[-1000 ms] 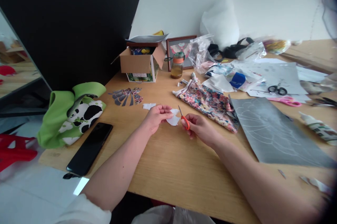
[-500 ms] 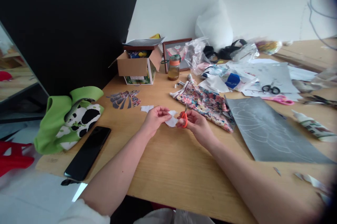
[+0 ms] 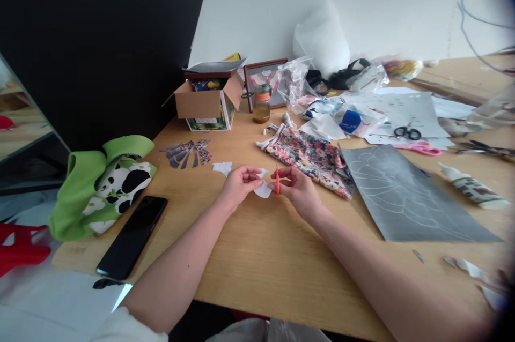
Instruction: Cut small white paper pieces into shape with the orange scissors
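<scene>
Between the fingertips of my left hand is a small white cut piece, paper or backed fabric; I cannot tell which. My right hand grips a pair of scissors with orange handles, held upright with the blades pointing away from me, right beside the white piece. Another small white piece lies on the table just beyond my left hand. Behind my right hand is a folded floral cloth. A fan of cut patterned petals rests farther left.
On the left lie a phone and a green panda bag. To the right are a grey sheet with white line drawing, a glue bottle, pink scissors and black scissors. An open box and a jar stand behind.
The orange scissors have turned, so their handles now appear edge-on and more upright. Both hands stay close together around the white piece. The whole view has shifted slightly.
</scene>
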A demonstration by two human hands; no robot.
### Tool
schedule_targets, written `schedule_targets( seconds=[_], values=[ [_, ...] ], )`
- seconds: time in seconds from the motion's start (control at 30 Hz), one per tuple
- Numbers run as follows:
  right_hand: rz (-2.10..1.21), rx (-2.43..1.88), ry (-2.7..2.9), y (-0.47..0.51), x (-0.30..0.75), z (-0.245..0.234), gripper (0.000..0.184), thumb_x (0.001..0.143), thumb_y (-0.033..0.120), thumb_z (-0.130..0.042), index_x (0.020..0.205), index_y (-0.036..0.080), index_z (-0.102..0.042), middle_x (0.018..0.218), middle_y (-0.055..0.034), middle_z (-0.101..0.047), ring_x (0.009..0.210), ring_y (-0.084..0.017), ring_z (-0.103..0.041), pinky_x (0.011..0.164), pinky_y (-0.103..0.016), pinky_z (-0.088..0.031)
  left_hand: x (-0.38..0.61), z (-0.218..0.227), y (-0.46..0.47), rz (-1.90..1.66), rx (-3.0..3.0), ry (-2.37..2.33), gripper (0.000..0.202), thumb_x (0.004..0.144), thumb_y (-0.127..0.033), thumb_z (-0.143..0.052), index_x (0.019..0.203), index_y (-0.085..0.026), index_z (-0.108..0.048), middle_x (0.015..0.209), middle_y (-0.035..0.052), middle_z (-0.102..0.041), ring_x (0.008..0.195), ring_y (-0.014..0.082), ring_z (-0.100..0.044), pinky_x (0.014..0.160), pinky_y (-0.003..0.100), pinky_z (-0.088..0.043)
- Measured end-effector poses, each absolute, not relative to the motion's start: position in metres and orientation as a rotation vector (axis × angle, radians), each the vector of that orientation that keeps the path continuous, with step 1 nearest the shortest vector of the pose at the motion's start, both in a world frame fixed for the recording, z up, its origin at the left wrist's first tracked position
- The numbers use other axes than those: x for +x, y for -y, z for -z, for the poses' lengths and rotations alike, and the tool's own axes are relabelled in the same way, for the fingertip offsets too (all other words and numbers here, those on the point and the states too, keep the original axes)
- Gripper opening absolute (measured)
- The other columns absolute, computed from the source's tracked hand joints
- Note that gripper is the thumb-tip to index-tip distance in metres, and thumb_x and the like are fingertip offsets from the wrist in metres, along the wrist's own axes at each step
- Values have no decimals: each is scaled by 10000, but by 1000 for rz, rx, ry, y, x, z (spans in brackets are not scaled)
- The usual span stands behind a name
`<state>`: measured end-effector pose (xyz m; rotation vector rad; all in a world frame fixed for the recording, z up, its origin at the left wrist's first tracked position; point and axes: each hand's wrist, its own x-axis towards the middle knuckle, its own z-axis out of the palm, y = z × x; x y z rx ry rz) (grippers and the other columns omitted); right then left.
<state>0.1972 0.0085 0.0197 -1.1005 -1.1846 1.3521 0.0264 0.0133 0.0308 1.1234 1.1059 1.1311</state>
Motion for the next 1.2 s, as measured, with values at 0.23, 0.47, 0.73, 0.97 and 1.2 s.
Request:
schedule_targets(
  seconds=[0.23, 0.47, 0.73, 0.97, 1.2],
  values=[
    [-1290, -1140, 1153, -9, 199, -23, 514, 531, 473, -862, 823, 194, -544, 817, -32, -629, 671, -168, -606, 634, -311, -487, 27, -25, -16, -1128, 1301, -1198, 222, 702, -223, -754, 882, -154, -645, 892, 75, -680, 728, 144, -628, 690, 286, -507],
    [-1357, -1117, 1042, -14, 204, -20, 511, 510, 477, -870, 797, 198, -552, 755, -15, -609, 662, -170, -606, 654, -322, -506, 28, -26, -4, -1095, 2138, -1184, 393, 619, -150, -801, 973, -230, -651, 1252, 102, -527, 1197, 272, -497, 1020, 452, -403],
    [-1419, -1053, 1077, -11, 202, -24, 454, 575, 429, -849, 814, 188, -548, 699, 0, -614, 618, -146, -583, 613, -286, -473, 29, -28, -5, -1295, 1968, -1233, 107, 739, -104, -639, 762, -208, -631, 1074, 88, -605, 1084, 231, -543, 1001, 421, -404],
    [-883, -1091, 2059, 0, 205, -26, 49, 794, 202, -629, 829, 209, -662, 747, -30, -632, 622, -163, -543, 587, -284, -401, 10, -32, -30, -1422, 580, -984, 227, 580, -121, -753, 710, -162, -571, 717, 2, -646, 671, 124, -609, 687, 270, -493],
    [-768, -892, 2528, 15, 196, -38, 128, 837, 136, -580, 863, 196, -690, 1011, -82, -571, 889, -197, -591, 772, -271, -437, 7, -31, -33, -1461, 448, -975, 189, 556, -91, -767, 692, -132, -641, 605, -1, -645, 550, 90, -579, 644, 246, -481]
  ],
)
